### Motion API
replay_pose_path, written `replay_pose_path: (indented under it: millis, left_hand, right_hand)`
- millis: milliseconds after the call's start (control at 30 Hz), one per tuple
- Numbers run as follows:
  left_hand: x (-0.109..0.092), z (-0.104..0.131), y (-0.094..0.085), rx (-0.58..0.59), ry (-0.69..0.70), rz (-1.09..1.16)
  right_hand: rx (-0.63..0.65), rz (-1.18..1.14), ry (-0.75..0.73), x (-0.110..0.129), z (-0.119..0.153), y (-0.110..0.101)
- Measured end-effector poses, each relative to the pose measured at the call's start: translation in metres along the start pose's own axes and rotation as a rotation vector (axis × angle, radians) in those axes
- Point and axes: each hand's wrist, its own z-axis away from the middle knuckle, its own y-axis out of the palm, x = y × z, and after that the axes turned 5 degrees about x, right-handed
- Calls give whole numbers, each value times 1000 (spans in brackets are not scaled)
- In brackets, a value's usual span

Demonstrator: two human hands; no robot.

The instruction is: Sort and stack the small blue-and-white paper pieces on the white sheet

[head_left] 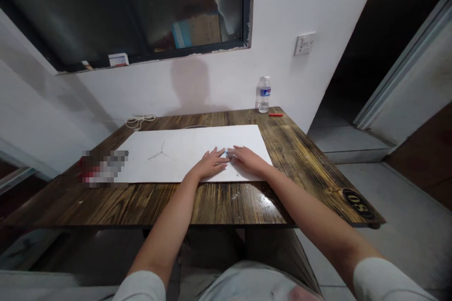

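Observation:
A long white sheet or board lies across the table in front of me. My left hand rests on its right half, palm down, with the fingers apart. Close beside it, my right hand lies with its fingers stretched out toward the left one. Between the fingertips of both hands shows a small, thin blue and dark thing, partly covered and too small to name. On the left half of the sheet is a thin dark Y-shaped figure; whether it is drawn or made of thin pieces I cannot tell.
The dark wooden table stands against a white wall. At its back right are a clear water bottle and a red stick-like item. A coiled pale cord lies at the back left. A blurred-out patch covers items at the left.

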Motion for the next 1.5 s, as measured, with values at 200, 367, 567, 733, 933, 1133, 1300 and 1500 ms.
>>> replay_pose_path:
  millis: [200, 367, 567, 733, 933, 1133, 1300, 1500]
  left_hand:
    - [0, 5, -14, -159, -77, -48]
    - [3, 6, -17, -260, -189, -23]
    - [4, 2, -7, -203, -80, -4]
    - [0, 2, -8, -243, -171, -36]
    - [0, 0, -6, -207, -69, -46]
    - [-4, -1, -5, -109, 3, 22]
    - [-9, 0, -7, -58, 149, 91]
    - [-3, 1, -5, 15, 260, 51]
  right_hand:
    - [118, 80, -55, 5, 1, -6]
    - [107, 25, -126, 9, 3, -16]
    - [133, -16, -234, 11, 3, -11]
    - [51, -24, -228, 9, 0, -5]
    - [18, 72, -83, 5, -2, -1]
    - [64, 12, -155, 7, -4, -9]
    - [-79, 30, 10, 2, -5, -7]
    - [89, 84, 124, -1, -4, -1]
